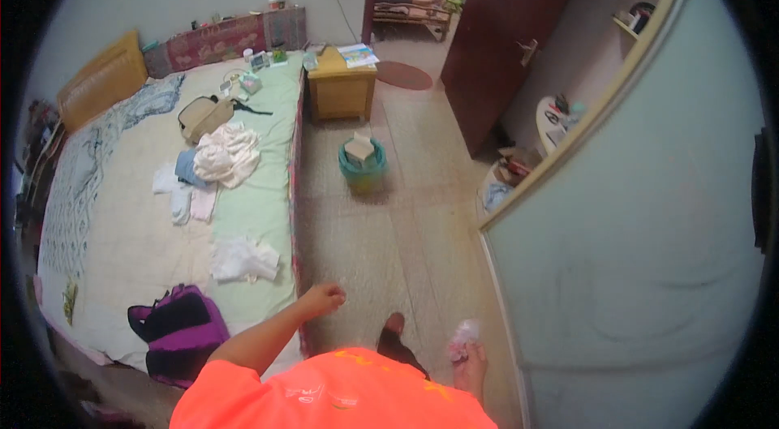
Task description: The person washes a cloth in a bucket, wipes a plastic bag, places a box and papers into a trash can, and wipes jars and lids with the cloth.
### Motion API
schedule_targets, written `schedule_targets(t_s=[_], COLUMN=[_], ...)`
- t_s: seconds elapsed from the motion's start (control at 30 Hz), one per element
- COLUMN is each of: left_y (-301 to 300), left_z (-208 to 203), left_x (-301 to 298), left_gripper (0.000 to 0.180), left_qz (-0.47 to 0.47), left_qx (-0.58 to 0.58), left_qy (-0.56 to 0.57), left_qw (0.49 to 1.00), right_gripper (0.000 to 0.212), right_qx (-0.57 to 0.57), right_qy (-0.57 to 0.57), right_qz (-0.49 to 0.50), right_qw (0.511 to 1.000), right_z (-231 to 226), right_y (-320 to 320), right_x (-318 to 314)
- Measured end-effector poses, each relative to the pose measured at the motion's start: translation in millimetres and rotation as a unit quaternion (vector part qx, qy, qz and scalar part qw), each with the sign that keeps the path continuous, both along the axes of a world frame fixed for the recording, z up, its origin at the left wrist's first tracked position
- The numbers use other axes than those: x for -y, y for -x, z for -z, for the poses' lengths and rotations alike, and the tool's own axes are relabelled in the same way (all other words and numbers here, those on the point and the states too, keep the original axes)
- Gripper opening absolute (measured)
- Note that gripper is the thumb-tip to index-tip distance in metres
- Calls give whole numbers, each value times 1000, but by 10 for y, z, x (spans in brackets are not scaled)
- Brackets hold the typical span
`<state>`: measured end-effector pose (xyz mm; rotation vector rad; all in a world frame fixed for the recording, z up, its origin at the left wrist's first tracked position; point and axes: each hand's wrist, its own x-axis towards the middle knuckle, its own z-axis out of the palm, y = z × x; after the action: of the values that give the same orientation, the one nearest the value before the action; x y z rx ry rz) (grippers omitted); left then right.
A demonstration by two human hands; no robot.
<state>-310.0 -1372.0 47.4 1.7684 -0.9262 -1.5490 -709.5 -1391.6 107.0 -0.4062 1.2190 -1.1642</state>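
Here, right fingers (479, 353) hold a pinkish bundle (464, 335); left fingers (333, 298) (curled) over floor (406, 242), beside bed edge (293, 210).

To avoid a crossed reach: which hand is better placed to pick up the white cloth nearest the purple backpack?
Probably the left hand: it is nearer the white cloth and shows nothing held. The right hand is farther away and holds a pink-and-white bundle.
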Motion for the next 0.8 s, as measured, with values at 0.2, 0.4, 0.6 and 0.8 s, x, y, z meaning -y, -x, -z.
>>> schedule_targets(t_s=[0.2,0.4,0.6,0.8], left_y=[-484,-1334,-1987,-1979], left_z=[95,302,948,1511], left_x=[510,1669,3385,4434], left_gripper=[16,21,27,44], left_qz=[-133,-16,70,42], left_qx=[24,178,223,218], left_qy=[-38,10,36,70], left_qw=[990,984,972,973], right_gripper=[9,12,11,9], right_qx=[-79,-96,-124,-124], right_qy=[0,-32,-111,-175], right_qz=[-153,-262,-231,-257], right_qw=[985,960,959,942], right_z=[31,246,517,818], right_y=[-756,-1607,-2424,-2928], right_x=[2052,3421,4135,4824])
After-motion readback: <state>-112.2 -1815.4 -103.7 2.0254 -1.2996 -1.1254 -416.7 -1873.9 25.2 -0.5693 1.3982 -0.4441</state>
